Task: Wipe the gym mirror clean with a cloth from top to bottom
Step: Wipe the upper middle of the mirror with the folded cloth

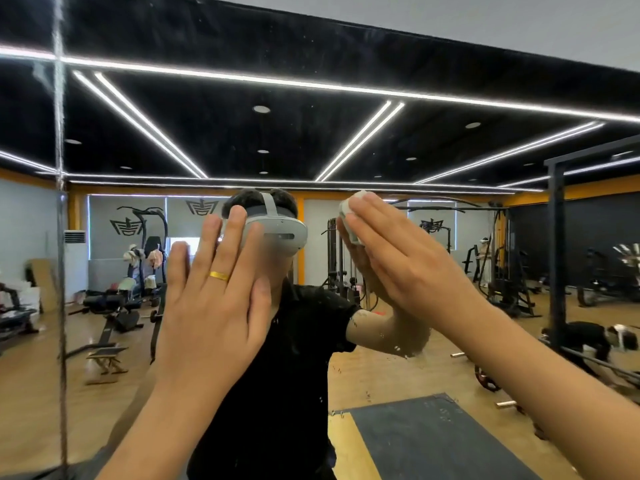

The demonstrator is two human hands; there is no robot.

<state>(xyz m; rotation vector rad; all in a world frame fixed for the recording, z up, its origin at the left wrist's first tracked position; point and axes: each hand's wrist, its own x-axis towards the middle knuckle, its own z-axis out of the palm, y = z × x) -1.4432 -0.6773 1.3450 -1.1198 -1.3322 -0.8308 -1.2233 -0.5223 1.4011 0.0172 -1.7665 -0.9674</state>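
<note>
The gym mirror point(311, 140) fills the whole view and reflects the gym and the person in a black shirt. My left hand point(214, 299) lies flat on the glass with straight fingers, a gold ring on one finger. My right hand point(391, 258) presses a small white cloth point(349, 220) against the glass at head height, fingers straight over it. Only the cloth's upper and left edges show past my fingers. White specks and smears dot the glass below my right hand, around the reflected arm.
A vertical seam point(60, 237) between mirror panels runs down the left side. The mirror's top edge meets a grey wall point(519, 19) at the upper right. Weight machines, benches and a dark floor mat appear only as reflections.
</note>
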